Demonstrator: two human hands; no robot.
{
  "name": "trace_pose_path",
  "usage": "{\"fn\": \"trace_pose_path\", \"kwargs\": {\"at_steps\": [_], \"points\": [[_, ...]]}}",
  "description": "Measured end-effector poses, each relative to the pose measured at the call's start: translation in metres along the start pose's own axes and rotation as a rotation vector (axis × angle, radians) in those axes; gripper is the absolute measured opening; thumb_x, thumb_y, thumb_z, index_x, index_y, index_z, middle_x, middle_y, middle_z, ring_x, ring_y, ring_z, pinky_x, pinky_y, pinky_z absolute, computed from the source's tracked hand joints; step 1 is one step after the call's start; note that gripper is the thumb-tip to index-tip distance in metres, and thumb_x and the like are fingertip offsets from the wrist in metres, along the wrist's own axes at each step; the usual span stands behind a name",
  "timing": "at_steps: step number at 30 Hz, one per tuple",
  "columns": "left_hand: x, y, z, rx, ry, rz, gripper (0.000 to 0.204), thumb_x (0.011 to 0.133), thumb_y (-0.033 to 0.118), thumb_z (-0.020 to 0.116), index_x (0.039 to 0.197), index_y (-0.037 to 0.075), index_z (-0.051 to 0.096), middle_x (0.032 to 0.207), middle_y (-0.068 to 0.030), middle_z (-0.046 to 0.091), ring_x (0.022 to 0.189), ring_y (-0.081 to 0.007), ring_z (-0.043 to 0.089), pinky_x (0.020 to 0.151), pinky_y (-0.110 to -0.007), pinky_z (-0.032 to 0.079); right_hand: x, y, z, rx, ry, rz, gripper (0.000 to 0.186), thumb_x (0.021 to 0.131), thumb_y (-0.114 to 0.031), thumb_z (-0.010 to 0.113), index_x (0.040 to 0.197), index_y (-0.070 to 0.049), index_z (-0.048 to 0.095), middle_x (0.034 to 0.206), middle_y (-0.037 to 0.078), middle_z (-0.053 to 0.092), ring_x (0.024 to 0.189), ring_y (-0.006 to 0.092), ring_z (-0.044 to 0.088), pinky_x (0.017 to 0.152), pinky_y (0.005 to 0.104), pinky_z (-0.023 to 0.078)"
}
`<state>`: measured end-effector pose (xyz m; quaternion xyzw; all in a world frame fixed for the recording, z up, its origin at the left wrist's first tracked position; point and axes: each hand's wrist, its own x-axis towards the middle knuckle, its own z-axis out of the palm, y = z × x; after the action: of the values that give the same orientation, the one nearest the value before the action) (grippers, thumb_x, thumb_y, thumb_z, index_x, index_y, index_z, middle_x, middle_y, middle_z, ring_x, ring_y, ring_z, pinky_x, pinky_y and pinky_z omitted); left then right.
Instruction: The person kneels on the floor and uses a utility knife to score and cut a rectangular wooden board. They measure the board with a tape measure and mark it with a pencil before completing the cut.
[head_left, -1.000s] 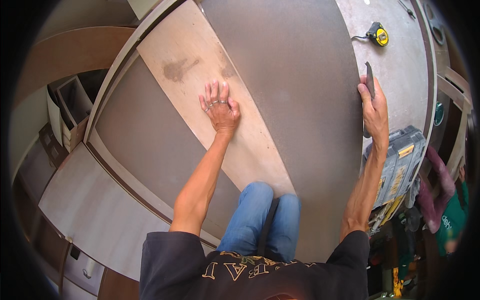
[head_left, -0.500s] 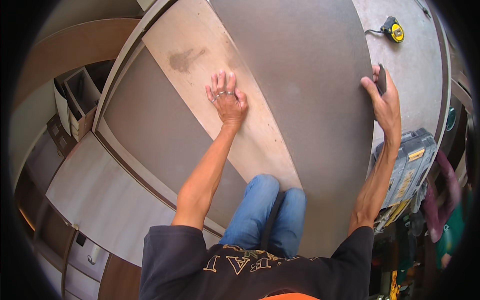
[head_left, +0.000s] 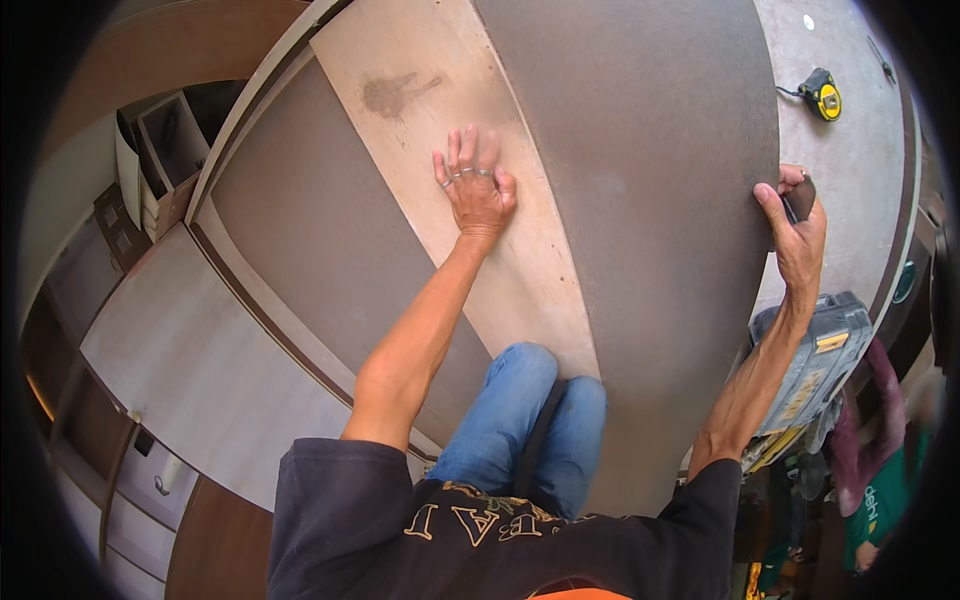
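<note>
My left hand point(head_left: 481, 196) rests on a pale wooden strip point(head_left: 545, 260), palm down, fingers stretched, with rings on them. To its right lies a broad grey-brown panel point(head_left: 650, 200). At that panel's right edge is my right hand point(head_left: 797, 235), closed around a small dark flat piece point(head_left: 801, 199). Its thumb reaches up beside the panel edge. Most of the piece is hidden by the fingers, so its kind cannot be made out.
A black and yellow tape measure point(head_left: 823, 97) lies on the light surface beyond my right hand. Below it stands a grey tool case point(head_left: 825, 340). Another person's purple sleeve point(head_left: 880, 410) shows at the right. Pale panels and cabinet frames point(head_left: 170, 140) fill the left.
The whole view has shifted a little. In my right hand the dark piece has tilted and shows more of its face. My left hand stays flat on the wooden strip.
</note>
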<state>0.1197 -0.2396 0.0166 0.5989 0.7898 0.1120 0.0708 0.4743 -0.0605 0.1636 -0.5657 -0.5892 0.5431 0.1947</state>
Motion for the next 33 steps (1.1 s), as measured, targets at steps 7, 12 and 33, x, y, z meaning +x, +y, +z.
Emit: {"fn": "trace_pose_path", "kwargs": {"at_steps": [7, 12, 33], "points": [[0.014, 0.005, 0.009, -0.021, 0.004, 0.012, 0.060, 0.080, 0.017, 0.057, 0.139, 0.021, 0.051, 0.148, -0.0078, 0.042, 0.146, -0.0297, 0.029, 0.121, -0.057, 0.014, 0.038, 0.069, -0.012, -0.059, 0.061, 0.101, 0.030, 0.098, -0.024, 0.065, 0.117, -0.001, 0.066, 0.097, 0.006, 0.068, 0.082, 0.0107, 0.059, 0.078, 0.0287, 0.049], [0.008, -0.002, 0.003, 0.012, 0.001, 0.003, 0.059, 0.079, 0.018, 0.058, 0.138, 0.021, 0.052, 0.147, -0.0066, 0.042, 0.146, -0.0284, 0.028, 0.121, -0.057, 0.013, 0.052, 0.072, -0.004, -0.302, 0.443, 0.230, 0.041, 0.103, -0.031, 0.052, 0.129, -0.001, 0.056, 0.101, 0.012, 0.069, 0.072, 0.0151, 0.065, 0.066, 0.0291, 0.053], [0.010, 0.002, 0.004, -0.025, 0.018, -0.012, 0.052, 0.085, 0.014, 0.052, 0.136, 0.022, 0.052, 0.148, -0.0042, 0.043, 0.146, -0.0261, 0.031, 0.121, -0.053, 0.011, -0.020, 0.010, 0.224, -0.058, -0.196, 0.375, 0.039, 0.101, -0.025, 0.049, 0.124, 0.005, 0.046, 0.098, 0.029, 0.068, 0.091, 0.0451, 0.068, 0.082, 0.0508, 0.051]]}}
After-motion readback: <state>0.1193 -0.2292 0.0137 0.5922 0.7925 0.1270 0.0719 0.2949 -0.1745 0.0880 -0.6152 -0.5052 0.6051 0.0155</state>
